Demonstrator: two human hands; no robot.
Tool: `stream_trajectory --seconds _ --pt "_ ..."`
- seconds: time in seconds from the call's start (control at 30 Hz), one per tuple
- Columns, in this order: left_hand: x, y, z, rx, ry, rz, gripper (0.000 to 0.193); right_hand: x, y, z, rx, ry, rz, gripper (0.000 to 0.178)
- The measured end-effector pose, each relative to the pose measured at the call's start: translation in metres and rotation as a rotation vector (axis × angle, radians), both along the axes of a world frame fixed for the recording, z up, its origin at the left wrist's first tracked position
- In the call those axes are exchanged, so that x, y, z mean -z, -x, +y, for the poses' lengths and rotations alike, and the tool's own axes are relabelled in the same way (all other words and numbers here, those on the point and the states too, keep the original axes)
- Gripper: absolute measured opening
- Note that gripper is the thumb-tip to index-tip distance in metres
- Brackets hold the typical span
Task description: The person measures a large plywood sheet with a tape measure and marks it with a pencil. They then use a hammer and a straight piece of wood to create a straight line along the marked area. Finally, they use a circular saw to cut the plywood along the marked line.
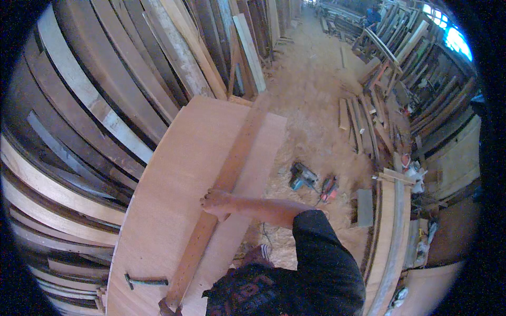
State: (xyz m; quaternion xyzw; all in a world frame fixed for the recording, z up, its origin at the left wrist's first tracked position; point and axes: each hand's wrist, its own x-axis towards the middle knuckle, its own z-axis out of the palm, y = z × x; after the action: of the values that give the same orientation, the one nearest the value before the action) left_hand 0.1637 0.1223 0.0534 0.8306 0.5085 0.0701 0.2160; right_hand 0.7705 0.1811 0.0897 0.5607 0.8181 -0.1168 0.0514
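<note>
A long narrow brown wooden plank lies lengthwise over a large pale plywood sheet. My right hand reaches across from the right and is closed over the plank near its middle, its fingers curled at the far-left edge. At the lower edge of the picture, my left hand is at the plank's near end. It is only partly in view, with its fingers bent round the plank's end. A hammer rests on the sheet left of the plank, close to my left hand.
Boards lean in a dense row along the left. On the dusty floor to the right sit a teal and black power tool and a red power tool. Timber offcuts lie beyond them; long boards stand at the right.
</note>
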Motion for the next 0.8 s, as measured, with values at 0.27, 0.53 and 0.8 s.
stream_trajectory --seconds 0.27,0.53,0.8 --pt "0.004 -0.001 -0.004 -0.073 -0.017 0.044 0.069 0.015 0.002 0.005 -0.008 -0.040 0.034 0.062" --pt "0.002 0.001 -0.002 -0.019 -0.045 0.018 0.070 0.035 0.004 0.011 -0.045 -0.114 0.084 0.064" --pt "-0.003 -0.003 -0.003 0.038 -0.096 0.054 0.068 0.022 0.007 0.003 0.032 -0.076 0.060 0.061"
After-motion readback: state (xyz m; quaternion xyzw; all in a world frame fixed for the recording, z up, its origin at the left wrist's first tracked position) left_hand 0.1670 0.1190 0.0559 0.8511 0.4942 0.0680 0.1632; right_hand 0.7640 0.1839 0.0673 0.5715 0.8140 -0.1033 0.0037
